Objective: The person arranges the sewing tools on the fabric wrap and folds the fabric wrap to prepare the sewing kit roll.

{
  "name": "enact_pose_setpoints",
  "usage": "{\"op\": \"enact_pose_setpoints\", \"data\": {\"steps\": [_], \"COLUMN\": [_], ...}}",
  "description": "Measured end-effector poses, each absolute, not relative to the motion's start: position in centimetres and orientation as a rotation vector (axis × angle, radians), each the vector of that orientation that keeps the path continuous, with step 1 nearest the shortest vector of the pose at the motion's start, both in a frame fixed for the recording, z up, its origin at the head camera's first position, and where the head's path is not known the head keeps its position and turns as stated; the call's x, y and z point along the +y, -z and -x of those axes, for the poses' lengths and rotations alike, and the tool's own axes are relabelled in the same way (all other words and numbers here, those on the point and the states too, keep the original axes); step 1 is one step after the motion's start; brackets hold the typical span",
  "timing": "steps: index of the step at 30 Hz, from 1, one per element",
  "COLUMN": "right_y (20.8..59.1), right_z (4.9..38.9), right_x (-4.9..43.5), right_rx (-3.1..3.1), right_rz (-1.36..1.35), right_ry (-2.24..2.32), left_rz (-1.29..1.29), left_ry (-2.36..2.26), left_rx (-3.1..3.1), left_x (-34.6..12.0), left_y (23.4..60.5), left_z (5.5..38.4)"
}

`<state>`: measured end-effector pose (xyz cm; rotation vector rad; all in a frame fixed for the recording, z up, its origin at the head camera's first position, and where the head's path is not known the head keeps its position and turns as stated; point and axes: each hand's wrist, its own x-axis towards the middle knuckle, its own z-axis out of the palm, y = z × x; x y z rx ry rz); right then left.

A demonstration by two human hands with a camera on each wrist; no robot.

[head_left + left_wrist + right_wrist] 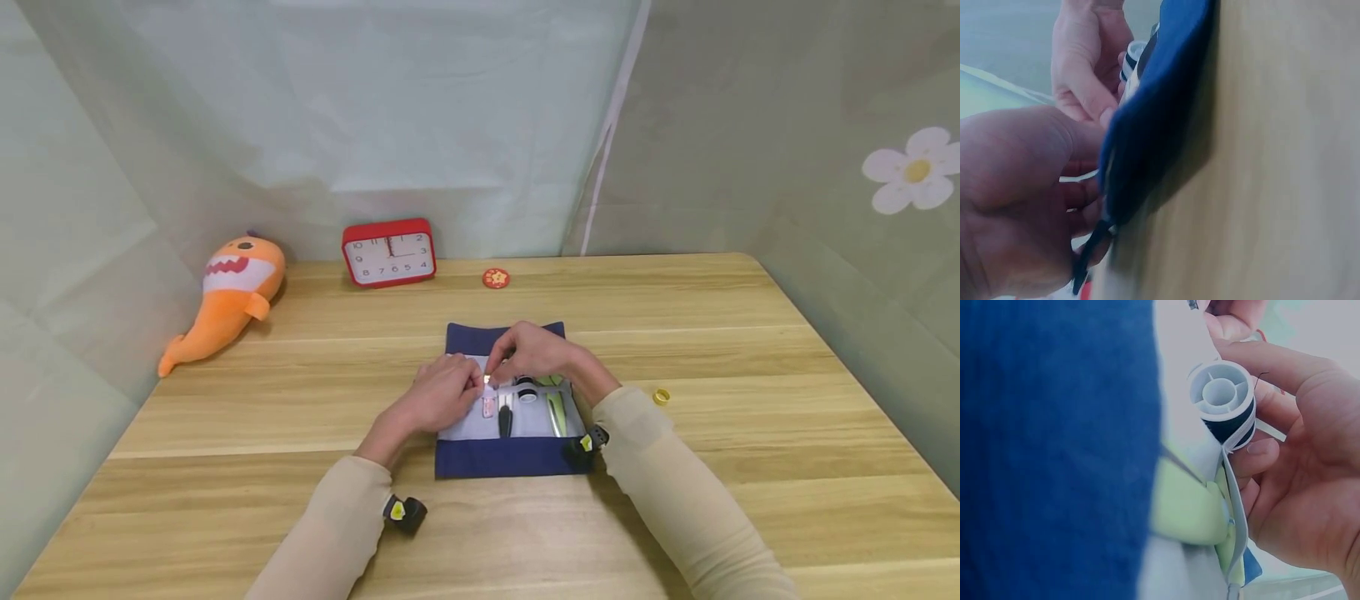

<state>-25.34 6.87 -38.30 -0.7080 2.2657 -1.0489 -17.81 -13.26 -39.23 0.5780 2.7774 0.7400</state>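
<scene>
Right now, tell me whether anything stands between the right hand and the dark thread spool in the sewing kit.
Only the grey elastic strap, wrapped round the side of the dark thread spool toward the right hand in the right wrist view; it may hold the spool back. Nothing else visible lies between them.

Navy-and-pale-grey cloth kit [502, 458]; black-and-white spool [1229, 414]; lime-green tool [1188, 503]; red-framed clock [390, 258]; orange plush [225, 312]; wood-grained surface [750, 375]; small slip [488, 407] seemingly pink.
</scene>
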Motion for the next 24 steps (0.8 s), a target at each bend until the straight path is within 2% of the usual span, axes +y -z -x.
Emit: {"op": "enact_pose_setpoints", "data": {"steps": [14, 24], "right_y": [36.1, 32.2], "right_z": [25.4, 25.3], "right_x": [8.2, 13.5], "right_rx": [2.364, 2.477], "right_rz": [0.596, 0.508], "right_ry": [1.188, 1.331], "left_rz": [-0.579, -0.535], "left_ry": [-0.677, -0.698], "left_rx": [2.795, 2.762], "left_x": [-15.3, -15.3], "left_y": [37.6, 38.0], "left_z": [18.2, 18.4]}}
